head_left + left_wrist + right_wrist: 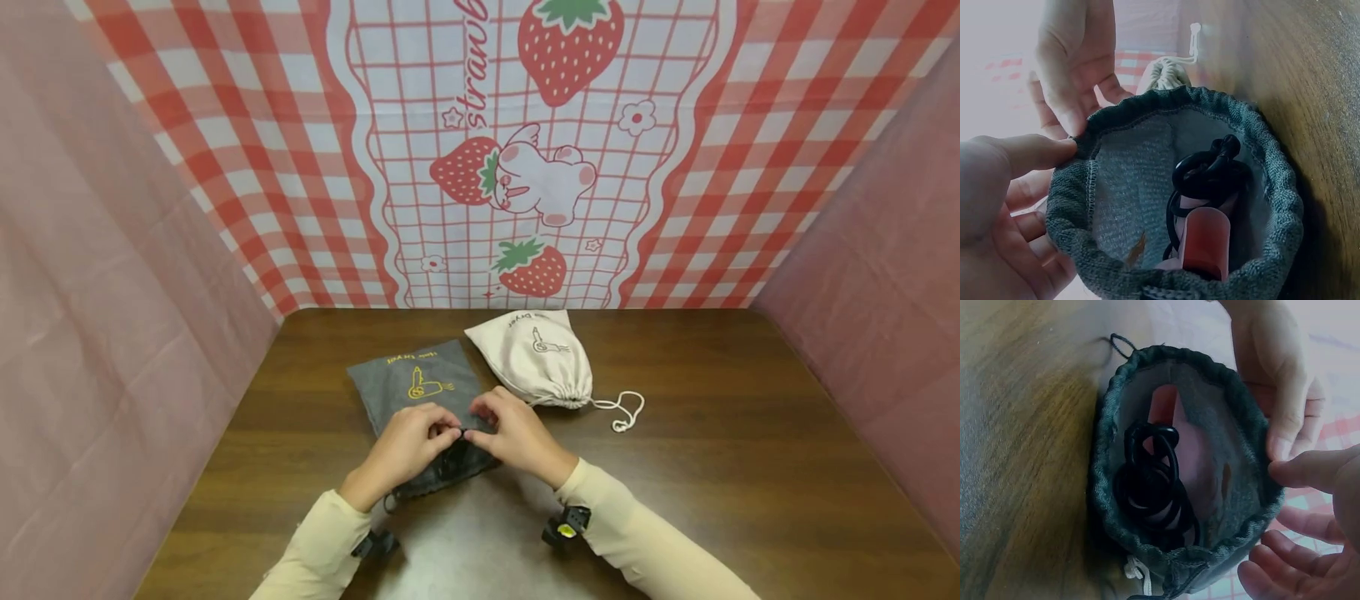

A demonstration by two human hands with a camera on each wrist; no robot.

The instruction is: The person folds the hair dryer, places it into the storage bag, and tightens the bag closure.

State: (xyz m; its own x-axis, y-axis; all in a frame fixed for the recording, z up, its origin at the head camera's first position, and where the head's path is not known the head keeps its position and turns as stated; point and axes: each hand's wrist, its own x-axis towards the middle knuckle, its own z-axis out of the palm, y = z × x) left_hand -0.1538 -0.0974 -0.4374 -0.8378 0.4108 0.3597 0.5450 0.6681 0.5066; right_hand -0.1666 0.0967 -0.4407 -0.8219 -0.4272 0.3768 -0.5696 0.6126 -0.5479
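A dark grey drawstring bag [378, 387] with a yellow hair-dryer print lies on the table, its mouth towards me. My left hand [414, 435] pinches the bag's gathered rim between thumb and fingers. Right beside it, my right hand [517, 433] pinches the same upper edge, the thumb tips almost meeting. Both wrist views look into the open mouth. Inside sits a pink hair dryer [1207, 240], partly covered by its coiled black cord [1147, 481]. A dark drawstring loop [1124, 345] sticks out at one side of the rim.
Behind and to the right lies a cream drawstring bag [525, 367], gathered shut, its white cord [626, 410] trailing rightward. The brown wooden table [720, 433] is bounded by a strawberry-print cloth [525, 267] at the back and pink cloths [112, 292] at the sides.
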